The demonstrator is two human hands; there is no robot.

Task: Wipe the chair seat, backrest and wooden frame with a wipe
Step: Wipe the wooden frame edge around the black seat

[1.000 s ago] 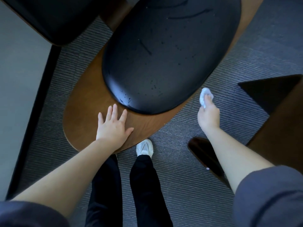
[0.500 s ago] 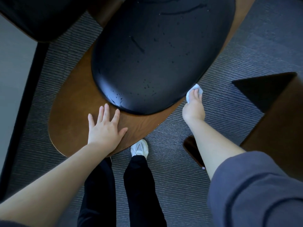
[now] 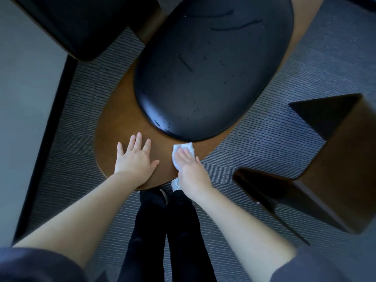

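The right grip (image 3: 191, 169), a bare hand, lies flat on a white wipe (image 3: 184, 148) and presses it on the wooden frame (image 3: 114, 139) of the chair. Its fingers are straight on top of the wipe and not closed around it, so the wipe is only pressed, not grasped. The wipe is under the fingers and the palm; a crumpled part shows just ahead of the fingertips and along the thumb side. Just beyond the wipe is the rounded edge of the black cushion (image 3: 203, 78), which has small light specks and some creases.

The left grip (image 3: 135, 159) is released. It rests flat on the same wooden frame with the fingers spread, just beside the right grip and not touching it or the wipe.

Below the right grip, a white shoe (image 3: 176, 184) stands on the grey carpet (image 3: 264, 139). To the right of it, well apart, is another wooden chair (image 3: 335, 169).
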